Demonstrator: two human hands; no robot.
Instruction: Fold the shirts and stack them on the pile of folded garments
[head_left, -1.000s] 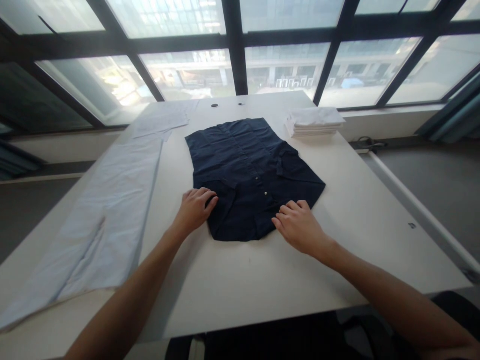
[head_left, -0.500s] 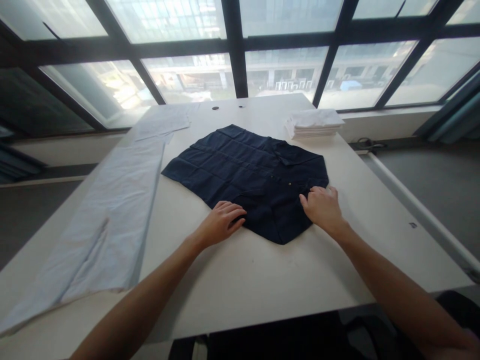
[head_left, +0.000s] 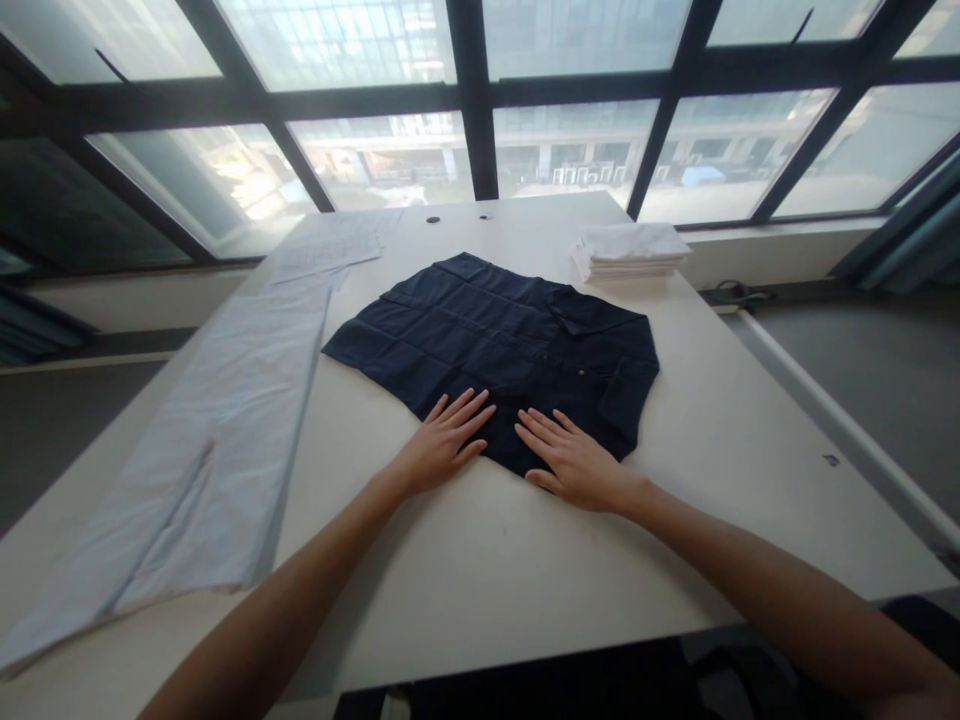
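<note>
A dark navy garment point(head_left: 480, 320) with a small metallic button or snap lies spread on the white table point(head_left: 465, 590), showing crease lines across its far left part. My left hand point(head_left: 447, 440) rests on its near edge, fingers stretched out and apart, palm down. To the right of it, my right hand point(head_left: 574, 460) lies flat on the near corner of the cloth, fingers extended toward the left hand. Neither hand grips anything. The right hand hides the garment's nearest corner.
Long folded white cloth point(head_left: 202, 440) runs along the table's left side, with papers point(head_left: 330, 245) beyond it. A stack of folded white cloth point(head_left: 630, 250) stands at the back right. Windows point(head_left: 570, 150) are behind the table, and a dark chair part point(head_left: 555, 685) is at the near edge.
My right hand has moved left and nearer from the garment's right edge to its near corner, flattening out. My left hand has stayed in place and spread its fingers.
</note>
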